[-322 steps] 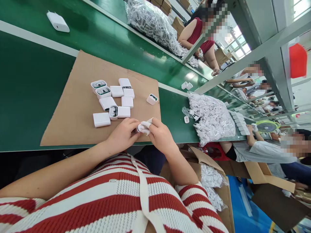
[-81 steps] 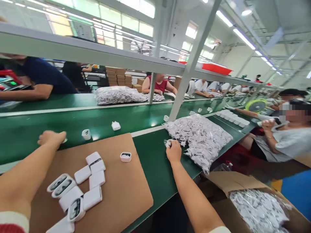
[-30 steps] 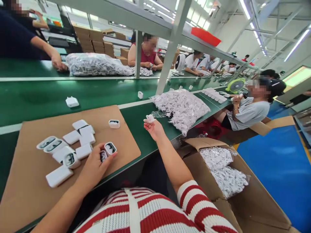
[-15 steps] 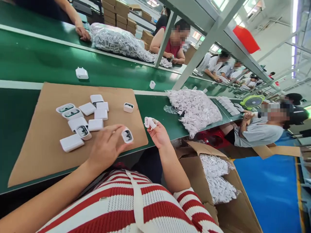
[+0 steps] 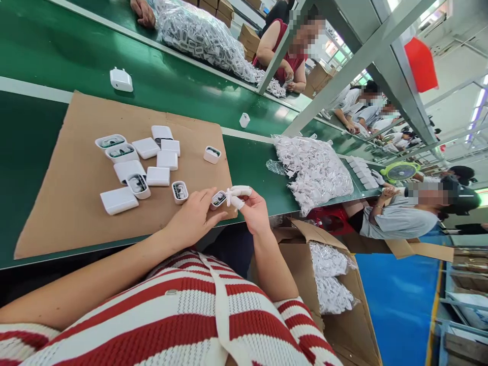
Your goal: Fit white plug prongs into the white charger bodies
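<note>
My left hand (image 5: 194, 219) pinches a small white charger shell (image 5: 218, 199) with its open end showing. My right hand (image 5: 254, 213), with white finger cots, pinches a small white plug part (image 5: 230, 196) right next to that shell. Both hands meet over the near edge of a brown cardboard sheet (image 5: 76, 223). Another open shell (image 5: 179, 191) stands just left of my left hand. Several more white shells (image 5: 158, 176) lie grouped further left on the cardboard.
A clear bag of white plug parts (image 5: 316, 170) lies right of the cardboard on the green belt (image 5: 46, 51). A finished charger (image 5: 121, 80) sits further back. An open carton with bagged parts (image 5: 335, 284) stands below right. Other people work along the line.
My left hand picked up open shells, set one on the cardboard and brought one toward the middle. My right hand came back from the bag with a plug part; both now meet.
</note>
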Available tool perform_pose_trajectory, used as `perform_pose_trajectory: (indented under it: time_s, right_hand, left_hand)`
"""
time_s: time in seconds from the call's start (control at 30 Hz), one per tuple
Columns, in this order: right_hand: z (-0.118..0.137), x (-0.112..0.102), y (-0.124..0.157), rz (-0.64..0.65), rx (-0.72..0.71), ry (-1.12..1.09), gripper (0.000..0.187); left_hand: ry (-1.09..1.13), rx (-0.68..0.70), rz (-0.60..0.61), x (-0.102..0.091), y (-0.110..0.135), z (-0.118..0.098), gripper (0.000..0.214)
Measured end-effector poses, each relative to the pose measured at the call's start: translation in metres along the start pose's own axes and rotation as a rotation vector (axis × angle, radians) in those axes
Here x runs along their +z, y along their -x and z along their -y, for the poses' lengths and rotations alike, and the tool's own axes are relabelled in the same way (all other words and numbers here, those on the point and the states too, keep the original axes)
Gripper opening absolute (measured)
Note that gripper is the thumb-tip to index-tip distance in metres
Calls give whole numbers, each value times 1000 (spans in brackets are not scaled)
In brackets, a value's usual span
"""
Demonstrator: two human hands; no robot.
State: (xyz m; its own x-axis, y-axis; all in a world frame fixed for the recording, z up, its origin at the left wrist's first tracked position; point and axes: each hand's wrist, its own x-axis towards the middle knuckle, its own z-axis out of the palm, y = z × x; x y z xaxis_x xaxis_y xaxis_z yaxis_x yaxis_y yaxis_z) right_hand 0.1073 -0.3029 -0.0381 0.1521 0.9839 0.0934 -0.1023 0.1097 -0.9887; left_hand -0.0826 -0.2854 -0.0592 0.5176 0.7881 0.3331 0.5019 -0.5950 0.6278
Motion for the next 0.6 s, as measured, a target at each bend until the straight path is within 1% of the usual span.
perform_pose_trajectory:
  time_s: [0.1,0.17,0.27,0.33,0.4,0.5,0.53,0.6]
  right_hand:
    - [6,3,-1,-58,-11,81,51]
    - [10,4,-2,-57,-8,99,54]
    - [16,3,-3,-17,4,141,44]
    - [19,3,-3,6,-5,214,37]
    - [22,4,-3,22,-44,303,32]
    - [24,5,-5,25,-129,406,33]
    - [25,5,-5,31,-154,424,31]
    - [25,4,-7,65,-183,425,21]
  left_hand:
    - [42,-4,-23,0,-1,1,36]
    - [73,-1,-32,0,0,3,28]
    - [109,2,-47,-1,1,6,27]
    - [122,-1,-50,-1,2,6,27]
    - [134,0,-44,-2,1,6,28]
    - [169,-9,-31,-2,0,6,28]
    - [184,-19,-28,-2,0,7,28]
    - [209,-45,-28,-3,1,8,29]
